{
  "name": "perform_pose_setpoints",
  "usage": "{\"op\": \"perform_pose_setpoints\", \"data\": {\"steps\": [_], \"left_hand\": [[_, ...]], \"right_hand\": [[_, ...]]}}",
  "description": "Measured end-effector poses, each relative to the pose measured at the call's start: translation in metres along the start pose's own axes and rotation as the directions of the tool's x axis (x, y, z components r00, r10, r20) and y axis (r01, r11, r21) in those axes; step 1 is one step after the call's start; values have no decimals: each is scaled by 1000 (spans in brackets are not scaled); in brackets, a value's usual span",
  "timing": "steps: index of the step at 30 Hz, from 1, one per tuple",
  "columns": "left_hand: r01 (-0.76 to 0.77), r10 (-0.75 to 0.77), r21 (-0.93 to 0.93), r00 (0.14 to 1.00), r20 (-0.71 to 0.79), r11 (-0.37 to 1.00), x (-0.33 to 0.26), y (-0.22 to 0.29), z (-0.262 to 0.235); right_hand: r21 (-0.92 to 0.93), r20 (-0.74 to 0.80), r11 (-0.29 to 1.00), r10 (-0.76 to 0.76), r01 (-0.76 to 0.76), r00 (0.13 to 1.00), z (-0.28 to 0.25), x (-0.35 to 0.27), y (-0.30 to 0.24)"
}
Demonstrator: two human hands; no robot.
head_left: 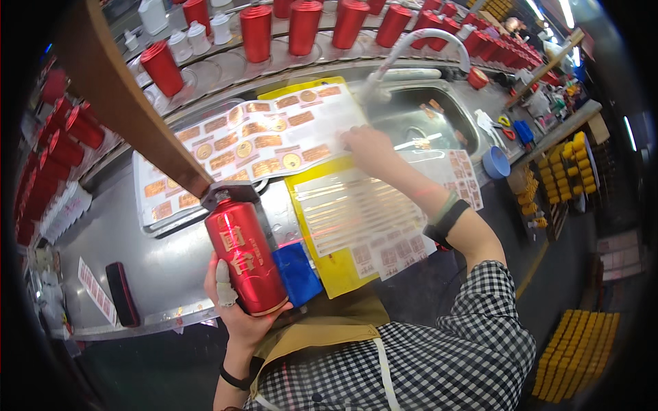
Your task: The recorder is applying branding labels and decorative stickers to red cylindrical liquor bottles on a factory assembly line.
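Observation:
My left hand (240,322) is wrapped around the lower part of a glossy red bottle (247,257) with gold markings. The bottle leans a little, its neck at a dark metal bracket (229,194) on the end of a brown bar. One finger of this hand wears a pale wrapping. My right hand (370,147) reaches forward to the right edge of a white sheet of gold and pink labels (240,140). Its fingers are curled together there, and what they pinch is too small to make out. Below that forearm lies a blurred sheet of clear strips (343,212) on a yellow folder (298,205).
A steel sink (452,116) with a curved white faucet (432,33) sits at the right, a blue bowl (496,162) beside it. Red bottles (255,34) line the conveyor behind. A blue cloth (298,274) and a dark case (122,294) lie on the steel table (164,264).

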State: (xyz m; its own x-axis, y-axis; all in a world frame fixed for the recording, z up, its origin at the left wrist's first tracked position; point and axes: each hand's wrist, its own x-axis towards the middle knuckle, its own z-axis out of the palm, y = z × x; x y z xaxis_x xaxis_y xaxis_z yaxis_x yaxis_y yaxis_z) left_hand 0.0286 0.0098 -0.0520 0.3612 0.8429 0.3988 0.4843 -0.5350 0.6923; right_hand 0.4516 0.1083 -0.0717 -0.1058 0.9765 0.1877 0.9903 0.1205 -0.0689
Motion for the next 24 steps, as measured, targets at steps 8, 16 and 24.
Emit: {"op": "perform_pose_setpoints", "data": {"steps": [8,16,24], "left_hand": [[-37,37,14,999,-15,999,3,0,-1],[-44,45,41,999,-6,998,3,1,-2],[-50,51,35,999,-6,998,0,-4,1]], "right_hand": [[-82,-46,984,-163,159,986,15,4,-35],[-101,-88,991,78,-87,993,2,-6,-11],[-76,-43,980,180,-183,983,15,19,23]]}}
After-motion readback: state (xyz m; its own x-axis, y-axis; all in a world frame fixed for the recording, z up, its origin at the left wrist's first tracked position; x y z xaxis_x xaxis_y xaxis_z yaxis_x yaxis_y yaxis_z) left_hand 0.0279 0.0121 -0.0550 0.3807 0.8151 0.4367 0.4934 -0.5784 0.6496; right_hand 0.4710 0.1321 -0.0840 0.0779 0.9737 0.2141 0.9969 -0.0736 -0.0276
